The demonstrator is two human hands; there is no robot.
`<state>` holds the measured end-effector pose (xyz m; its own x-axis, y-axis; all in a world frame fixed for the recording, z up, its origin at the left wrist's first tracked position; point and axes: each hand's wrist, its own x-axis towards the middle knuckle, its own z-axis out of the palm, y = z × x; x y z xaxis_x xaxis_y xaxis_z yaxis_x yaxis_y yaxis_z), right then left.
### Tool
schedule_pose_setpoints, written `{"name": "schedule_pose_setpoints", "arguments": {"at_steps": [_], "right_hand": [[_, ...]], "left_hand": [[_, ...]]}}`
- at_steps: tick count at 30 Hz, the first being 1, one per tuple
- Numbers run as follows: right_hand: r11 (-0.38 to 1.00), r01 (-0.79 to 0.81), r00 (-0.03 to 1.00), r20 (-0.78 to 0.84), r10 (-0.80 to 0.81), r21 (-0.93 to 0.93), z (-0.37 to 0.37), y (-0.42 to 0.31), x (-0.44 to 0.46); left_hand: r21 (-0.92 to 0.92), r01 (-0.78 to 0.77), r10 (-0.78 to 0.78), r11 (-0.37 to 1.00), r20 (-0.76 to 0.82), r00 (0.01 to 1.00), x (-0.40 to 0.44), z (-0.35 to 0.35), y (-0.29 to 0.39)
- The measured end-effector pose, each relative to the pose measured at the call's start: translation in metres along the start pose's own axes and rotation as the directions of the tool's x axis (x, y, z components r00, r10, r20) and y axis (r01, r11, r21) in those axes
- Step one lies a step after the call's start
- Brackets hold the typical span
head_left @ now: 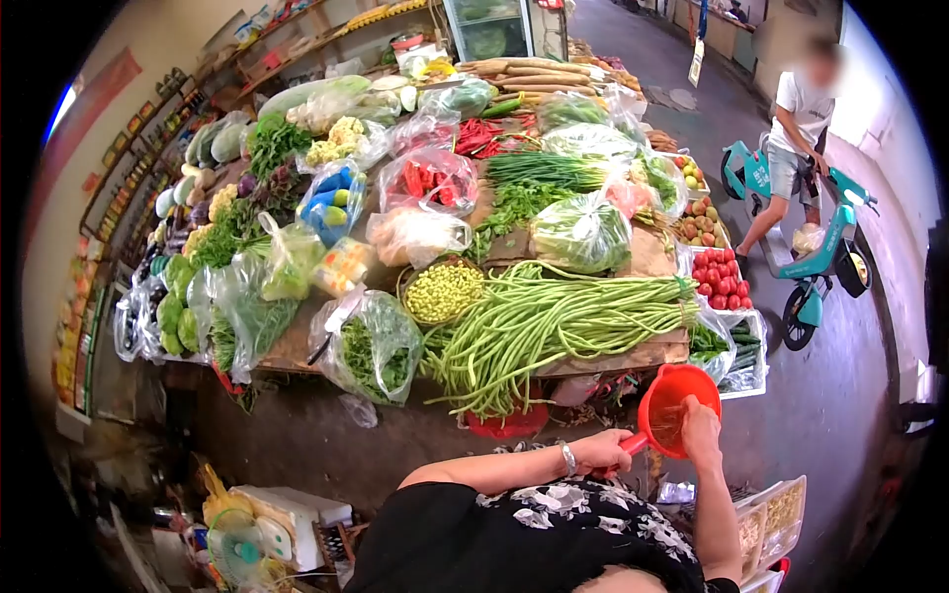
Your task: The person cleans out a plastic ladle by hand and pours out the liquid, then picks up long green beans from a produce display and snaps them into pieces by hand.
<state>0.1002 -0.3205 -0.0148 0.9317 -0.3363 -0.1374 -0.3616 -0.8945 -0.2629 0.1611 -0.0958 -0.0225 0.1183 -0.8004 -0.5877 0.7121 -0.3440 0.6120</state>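
A red plastic ladle [654,393] with a round bowl is held over the floor just beyond the front right of the vegetable table. My left hand [600,453], with a silver bracelet at the wrist, is wrapped round the ladle's handle. My right hand [700,428] reaches over the near right rim, its fingers partly inside the bowl. Something brownish shows in the bowl, too small to make out; whether the right fingers grip it is hidden. Long green beans [563,316] lie on the table edge beyond my hands.
Bagged greens [376,346], a basket of shelled beans [443,290] and a box of tomatoes [720,280] cover the table. Crates [781,514] stand at lower right, a fan [235,549] at lower left. A person [796,128] straddles a teal scooter [825,247] in the aisle.
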Motion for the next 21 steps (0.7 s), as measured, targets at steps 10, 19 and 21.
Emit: {"name": "schedule_pose_setpoints", "arguments": {"at_steps": [10, 19, 21], "right_hand": [[0.974, 0.081, 0.993, -0.096, -0.061, 0.213, -0.004, 0.010, 0.002], [0.803, -0.031, 0.987, 0.143, -0.068, 0.595, -0.025, 0.040, -0.004], [0.854, 0.071, 0.983, 0.108, -0.147, 0.516, -0.033, 0.045, -0.004]], "left_hand": [[-0.007, -0.039, 0.038, 0.999, -0.045, 0.998, 0.016, 0.008, -0.006], [-0.046, -0.098, 0.091, 0.994, -0.141, 0.986, 0.026, 0.050, 0.010], [-0.046, -0.095, 0.086, 0.994, -0.164, 0.983, 0.028, 0.058, 0.010]]}}
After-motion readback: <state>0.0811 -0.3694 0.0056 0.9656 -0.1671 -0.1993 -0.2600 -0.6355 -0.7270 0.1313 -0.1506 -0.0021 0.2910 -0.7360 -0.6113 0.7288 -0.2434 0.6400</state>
